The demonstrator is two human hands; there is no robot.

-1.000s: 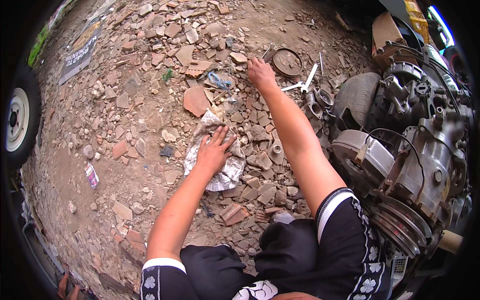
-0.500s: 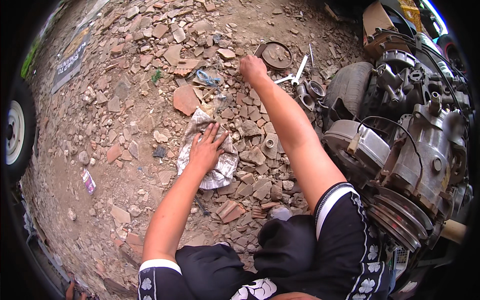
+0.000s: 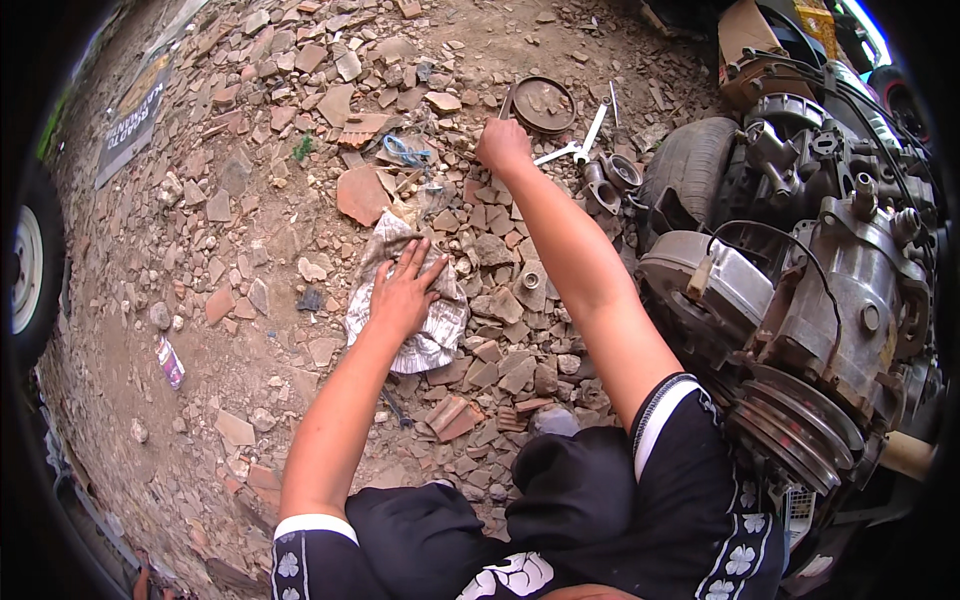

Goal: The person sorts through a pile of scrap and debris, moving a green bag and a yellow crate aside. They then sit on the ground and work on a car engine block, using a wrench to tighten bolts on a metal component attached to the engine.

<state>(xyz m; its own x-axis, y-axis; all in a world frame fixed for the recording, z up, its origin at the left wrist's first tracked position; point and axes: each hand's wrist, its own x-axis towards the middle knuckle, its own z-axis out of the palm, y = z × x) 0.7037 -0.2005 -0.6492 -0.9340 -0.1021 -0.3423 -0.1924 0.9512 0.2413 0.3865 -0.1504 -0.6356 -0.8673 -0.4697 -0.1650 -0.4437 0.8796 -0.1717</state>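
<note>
My left hand (image 3: 402, 305) lies flat with its fingers spread on a crumpled whitish-grey rag (image 3: 436, 340), which rests on the rubble. Farther off, my right hand (image 3: 503, 148) is closed in a fist around a narrow dark flat piece (image 3: 507, 102), whose end sticks up past the knuckles; the rest is hidden in the hand. Just beyond and to the right of that fist is a round, shallow, rusty dish (image 3: 546, 105). Spanners (image 3: 592, 135) lie on the ground to the right of the hand, beside a small metal flanged part (image 3: 603, 185).
Broken tile and stones cover the ground (image 3: 215, 295). A large engine (image 3: 830, 270) with pulleys and a tyre (image 3: 690, 175) crowds the right side. Blue string (image 3: 407, 152) lies beyond the rag. A small nut-like metal part (image 3: 530, 281) sits between my arms. A wheel (image 3: 28, 270) stands far left.
The dark piece in my right hand has turned from broad side to a narrower, more upright edge. My left hand stays on the rag. The whole view has shifted slightly.
</note>
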